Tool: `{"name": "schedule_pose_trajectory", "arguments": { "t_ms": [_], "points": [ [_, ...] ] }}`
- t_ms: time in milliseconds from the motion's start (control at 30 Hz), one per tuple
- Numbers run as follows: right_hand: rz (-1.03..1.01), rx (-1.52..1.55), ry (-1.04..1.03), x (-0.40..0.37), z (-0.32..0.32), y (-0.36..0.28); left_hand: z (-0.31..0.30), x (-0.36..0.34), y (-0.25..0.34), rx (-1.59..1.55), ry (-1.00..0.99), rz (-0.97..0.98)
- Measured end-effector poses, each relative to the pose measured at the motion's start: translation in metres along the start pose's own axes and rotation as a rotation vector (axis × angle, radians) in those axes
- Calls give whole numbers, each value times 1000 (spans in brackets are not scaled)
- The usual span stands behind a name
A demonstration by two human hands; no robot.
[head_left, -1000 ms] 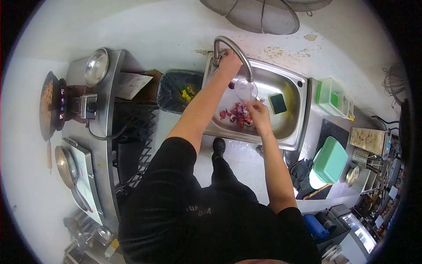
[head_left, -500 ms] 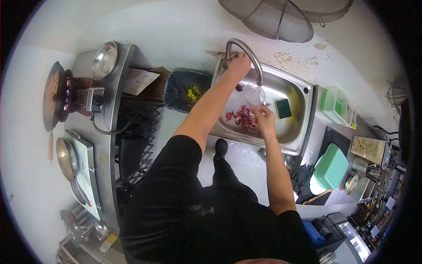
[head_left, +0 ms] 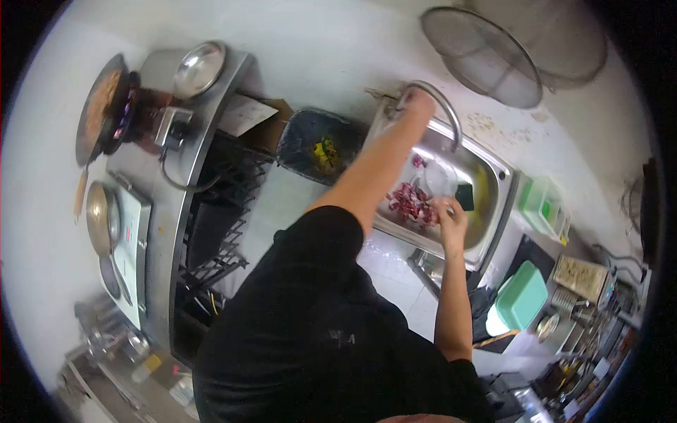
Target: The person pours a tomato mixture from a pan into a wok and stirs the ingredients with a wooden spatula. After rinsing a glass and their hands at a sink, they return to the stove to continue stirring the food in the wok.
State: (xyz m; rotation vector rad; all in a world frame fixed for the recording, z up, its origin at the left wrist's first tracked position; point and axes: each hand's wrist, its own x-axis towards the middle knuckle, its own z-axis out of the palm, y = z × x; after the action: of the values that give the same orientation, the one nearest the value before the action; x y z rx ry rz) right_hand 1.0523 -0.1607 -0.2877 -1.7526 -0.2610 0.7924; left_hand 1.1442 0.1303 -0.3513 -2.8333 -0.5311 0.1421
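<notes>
Right hand [head_left: 451,217] is pinching a clear round container [head_left: 440,178] at its near edge, thumb and fingers together on it; container is hanging inside the steel sink [head_left: 486,220], showing just past the tip of the gooseneck faucet [head_left: 453,116]. Left hand [head_left: 421,104] is reaching to the base of that faucet, fingers blurring and partly hiding behind the spout, so I'm not able to tell whether they are clamping on anything there. Red onion pieces [head_left: 410,206] are lying in a loose heap in the basin, just beside the container and near my right fingers; one small red piece [head_left: 419,161] is sitting apart from the heap, toward the faucet side. Dark green scouring sponge [head_left: 464,197] is lying in the basin just beyond my right fingertips. Left of the sink a lined black bin [head_left: 295,141] is standing with yellow scraps [head_left: 325,153] showing in it. Farther left a wok [head_left: 86,146] is sitting over a lit burner, brown food filling it, and a steel bowl [head_left: 199,69] is resting at the counter's far end. Right of the sink a clear bin with green in it [head_left: 541,204] is standing on the counter, and a mint-green plastic tub [head_left: 522,299] is sitting nearer me. Two mesh strainers [head_left: 486,60] are hanging on the wall, overlapping
</notes>
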Motion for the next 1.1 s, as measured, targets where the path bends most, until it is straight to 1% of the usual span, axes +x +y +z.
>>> {"name": "schedule_pose_trajectory", "arguments": {
  "t_ms": [33, 100, 167, 200, 233, 300, 333, 367, 400, 433, 500, 533, 567, 600, 667, 700, 767, 800, 833, 900, 933, 1000, 1033, 1100],
  "points": [
    [-70, -26, 17, -7, -1, -5, -9, -5, 4, -24, -96, -19],
    [-141, -6, -26, -19, -6, -5, -18, -34, 8, 166, -119, 59],
    [-187, -174, -41, -39, -1, -18, 10, -81, 23, 76, 440, -258],
    [-211, -195, -96, -44, 2, -18, -14, -119, 0, -190, 525, -55],
    [-237, -213, -151, -51, 5, -15, -50, -167, -27, -452, 607, 153],
    [-244, -210, -255, -64, 19, -14, -88, -258, -60, -821, 654, -26],
    [-268, -206, -306, -71, 31, -17, -86, -300, -72, -863, 700, -184],
    [-242, -210, -378, -81, 47, -20, -77, -345, -81, -904, 750, -348],
    [-213, -219, -452, -89, 67, -25, -71, -394, -86, -927, 701, -501],
    [-233, -224, -507, -97, 91, -29, -68, -444, -89, -953, 656, -651],
    [-241, -275, -650, -114, 137, -33, -72, -539, -92, -848, 568, -834],
    [-209, -201, -765, -125, 165, -41, -81, -579, -94, -811, 544, -908],
    [-227, -202, -799, -134, 195, -47, -91, -615, -98, -775, 514, -976],
    [-235, -236, -871, -144, 226, -50, -100, -646, -106, -755, 531, -1000],
    [-283, -281, -1015, -162, 291, -58, -118, -700, -120, -626, 586, -1148],
    [-319, -290, -1086, -172, 325, -62, -126, -723, -128, -612, 599, -1161],
    [-400, -248, -1087, -199, 392, -70, -138, -765, -143, -531, 714, -1286],
    [-402, -215, -1105, -202, 426, -65, -133, -784, -148, -558, 760, -1365],
    [-403, -184, -1119, -204, 459, -59, -146, -801, -157, -549, 813, -1401],
    [-450, -227, -1135, -214, 515, -60, -146, -845, -173, -396, 812, -1454],
    [-454, -235, -1131, -217, 539, -56, -142, -867, -180, -404, 818, -1455],
    [-464, -328, -1037, -219, 584, -50, -131, -909, -202, -338, 840, -1557],
    [-476, -329, -1033, -219, 599, -46, -120, -927, -214, -339, 852, -1555],
    [-343, -274, -995, -217, 629, -39, -98, -958, -241, -481, 799, -1617]
  ]
}}
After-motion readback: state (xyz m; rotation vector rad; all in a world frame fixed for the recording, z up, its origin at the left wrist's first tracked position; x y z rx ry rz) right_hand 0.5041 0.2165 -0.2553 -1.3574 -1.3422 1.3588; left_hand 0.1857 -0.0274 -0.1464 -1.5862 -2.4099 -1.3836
